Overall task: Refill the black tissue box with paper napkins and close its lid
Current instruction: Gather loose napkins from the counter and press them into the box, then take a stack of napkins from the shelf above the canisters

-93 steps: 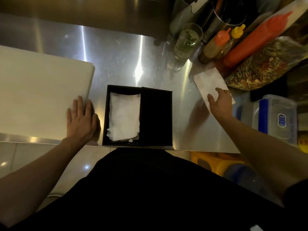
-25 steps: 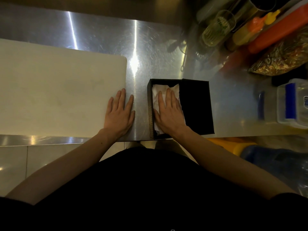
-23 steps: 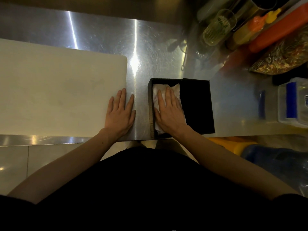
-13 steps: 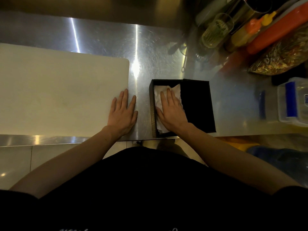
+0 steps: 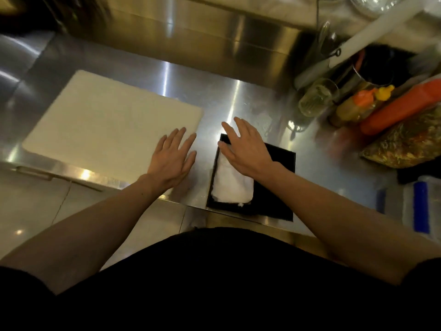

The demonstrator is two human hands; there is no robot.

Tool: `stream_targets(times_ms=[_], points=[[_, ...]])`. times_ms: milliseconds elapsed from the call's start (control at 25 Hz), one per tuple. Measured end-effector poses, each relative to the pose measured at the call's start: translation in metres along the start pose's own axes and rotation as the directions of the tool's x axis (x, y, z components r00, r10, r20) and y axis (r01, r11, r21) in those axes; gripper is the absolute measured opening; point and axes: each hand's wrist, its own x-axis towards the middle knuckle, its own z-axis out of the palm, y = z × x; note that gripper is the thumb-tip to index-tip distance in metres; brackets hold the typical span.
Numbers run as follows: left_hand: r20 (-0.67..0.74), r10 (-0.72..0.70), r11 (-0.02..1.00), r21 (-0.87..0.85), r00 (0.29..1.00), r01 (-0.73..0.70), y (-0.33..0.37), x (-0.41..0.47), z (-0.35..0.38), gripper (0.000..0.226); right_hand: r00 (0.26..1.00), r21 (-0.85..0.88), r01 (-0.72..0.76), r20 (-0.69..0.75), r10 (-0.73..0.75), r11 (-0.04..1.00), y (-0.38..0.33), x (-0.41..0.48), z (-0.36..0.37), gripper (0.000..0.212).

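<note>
- Spreading its fingers over the far end of the black box (image 5: 274,194), the right hand (image 5: 247,152) holds nothing, grip apart.
- The napkins (image 5: 232,187) lie inside the box, just under this grip.
- The left hand (image 5: 173,161), grip also apart, lies flat at the white board's (image 5: 107,130) near corner on the counter (image 5: 322,168).

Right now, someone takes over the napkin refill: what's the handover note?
Left hand: open, flat at the white rectangular cutting board's near corner, holding nothing.
Right hand: open, fingers straight over the far end of the black rectangular tissue box; contact unclear.
Done: white paper napkins lie in the box's left half.
Left: the black lid lies open on the right; close it.
</note>
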Motion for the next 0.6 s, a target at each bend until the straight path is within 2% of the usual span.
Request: stream_targets(times_ms=[120, 240, 320, 440, 600], points=[[-0.124, -0.144, 0.988, 0.042, 0.982, 0.150, 0.011, -0.026, -0.028, 0.057, 0.982, -0.015, 0.183, -0.034, -0.183, 0.983, -0.005, 0.020, -0.027, 0.063], [-0.211, -0.289, 0.950, 0.059, 0.934, 0.307, 0.017, -0.057, -0.060, 0.057, 0.922, -0.045, 0.370, -0.105, -0.372, 0.928, -0.027, 0.037, -0.050, 0.061], [-0.288, -0.392, 0.904, 0.056, 0.873, 0.425, 0.022, -0.088, -0.082, 0.057, 0.845, -0.065, 0.507, -0.159, -0.510, 0.860, -0.054, 0.042, -0.066, 0.058], [-0.376, -0.512, 0.825, 0.037, 0.773, 0.564, 0.032, -0.149, -0.117, 0.055, 0.728, -0.039, 0.669, -0.164, -0.665, 0.742, -0.114, 0.035, -0.090, 0.057], [-0.508, -0.643, 0.661, 0.010, 0.574, 0.750, 0.037, -0.256, -0.157, 0.052, 0.529, 0.000, 0.843, -0.186, -0.828, 0.539, -0.219, 0.008, -0.116, 0.058]])
